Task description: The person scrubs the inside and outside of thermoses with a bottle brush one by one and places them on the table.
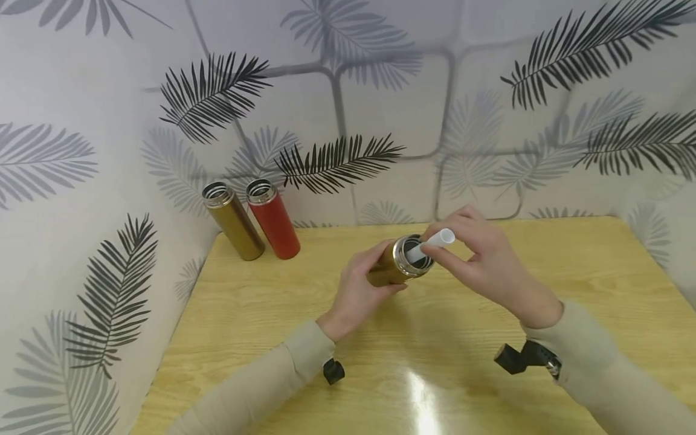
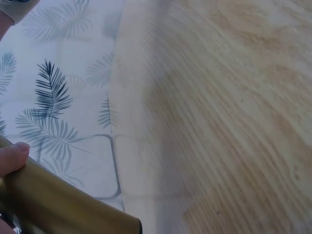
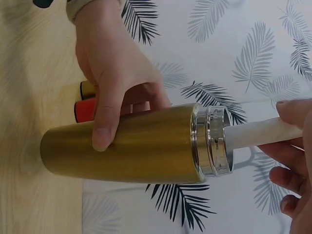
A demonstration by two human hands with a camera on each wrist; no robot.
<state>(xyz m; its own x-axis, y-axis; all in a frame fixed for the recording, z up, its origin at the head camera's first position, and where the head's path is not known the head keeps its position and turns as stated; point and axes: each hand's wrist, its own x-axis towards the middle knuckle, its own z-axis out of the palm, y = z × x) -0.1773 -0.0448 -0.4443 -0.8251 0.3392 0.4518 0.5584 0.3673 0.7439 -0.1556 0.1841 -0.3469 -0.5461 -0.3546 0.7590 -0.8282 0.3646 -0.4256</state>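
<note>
My left hand grips a gold flask tilted above the wooden table, its open steel mouth facing up and right. My right hand pinches a white stick-like handle whose lower end goes into the flask's mouth. In the right wrist view the gold flask lies sideways with the left hand wrapped over it and the white handle entering its steel rim. The left wrist view shows only the gold flask's body and one fingertip.
Two more open flasks, a gold one and a red one, stand at the table's back left by the wall. Leaf-patterned walls enclose the table on the back and both sides.
</note>
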